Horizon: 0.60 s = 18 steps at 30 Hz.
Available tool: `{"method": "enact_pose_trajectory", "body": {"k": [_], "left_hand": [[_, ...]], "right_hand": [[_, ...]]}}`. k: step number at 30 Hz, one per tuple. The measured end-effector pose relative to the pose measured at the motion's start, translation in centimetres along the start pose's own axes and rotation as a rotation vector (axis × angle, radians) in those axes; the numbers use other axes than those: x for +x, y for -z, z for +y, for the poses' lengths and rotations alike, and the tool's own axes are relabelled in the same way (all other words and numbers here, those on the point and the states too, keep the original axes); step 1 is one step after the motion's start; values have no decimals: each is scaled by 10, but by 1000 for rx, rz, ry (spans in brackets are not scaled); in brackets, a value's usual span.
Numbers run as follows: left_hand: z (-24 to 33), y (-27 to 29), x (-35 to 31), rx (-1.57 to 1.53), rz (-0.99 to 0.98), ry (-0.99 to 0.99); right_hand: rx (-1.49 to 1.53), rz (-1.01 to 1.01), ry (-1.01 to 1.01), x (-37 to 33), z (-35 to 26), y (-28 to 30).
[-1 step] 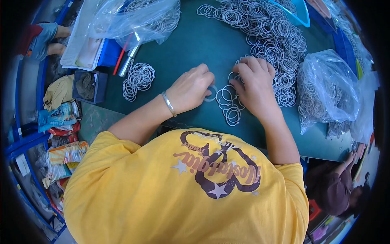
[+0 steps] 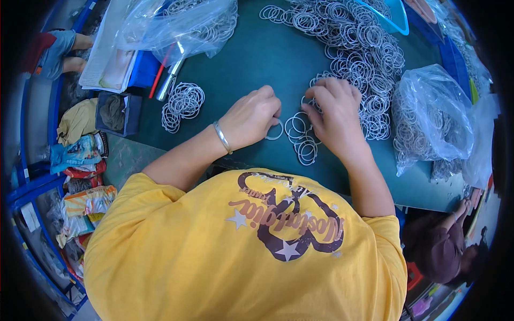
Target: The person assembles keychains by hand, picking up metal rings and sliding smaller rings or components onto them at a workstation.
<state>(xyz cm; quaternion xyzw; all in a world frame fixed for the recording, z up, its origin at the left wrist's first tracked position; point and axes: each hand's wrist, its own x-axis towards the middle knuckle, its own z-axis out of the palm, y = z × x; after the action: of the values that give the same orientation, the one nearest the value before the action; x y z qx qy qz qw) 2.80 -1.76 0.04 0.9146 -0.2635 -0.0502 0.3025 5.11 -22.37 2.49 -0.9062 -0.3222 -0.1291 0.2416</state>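
My left hand [image 2: 251,115], with a metal bangle at its wrist, is closed in a pinch on a thin grey ring [image 2: 275,131] just above the green tabletop. Across a small gap, my right hand [image 2: 337,109] curls over the near edge of a big heap of similar rings [image 2: 364,53]. Its thumb and forefinger close on a ring [image 2: 306,100], partly hidden by the fingers. Between the hands and a little nearer lie several loose overlapping rings [image 2: 302,139]. A smaller ring pile [image 2: 183,104] rests left of my left hand.
Clear bags of rings stand at the back left [image 2: 214,27] and right [image 2: 433,117]. A light-blue tray [image 2: 397,18] sits at the far right. A red pen [image 2: 158,77], a silver tool [image 2: 167,85] and a dark bin [image 2: 120,115] are on the left. Another person [image 2: 436,246] sits at the right.
The ring at my left fingertips has shifted slightly nearer and looks sharper. My right fingers have moved a little down and left over the rings.
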Motion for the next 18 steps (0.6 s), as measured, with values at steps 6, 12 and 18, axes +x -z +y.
{"method": "enact_pose_trajectory", "body": {"k": [6,12,18], "left_hand": [[8,-1,0,-202,130,17],[6,0,-10,-63,136,18],[5,-5,-13,-28,168,6]], "right_hand": [[177,-50,-36,-20,-15,-13],[54,-53,-60,-26,-26,-28],[116,-30,-48,-25,-29,-25]]}}
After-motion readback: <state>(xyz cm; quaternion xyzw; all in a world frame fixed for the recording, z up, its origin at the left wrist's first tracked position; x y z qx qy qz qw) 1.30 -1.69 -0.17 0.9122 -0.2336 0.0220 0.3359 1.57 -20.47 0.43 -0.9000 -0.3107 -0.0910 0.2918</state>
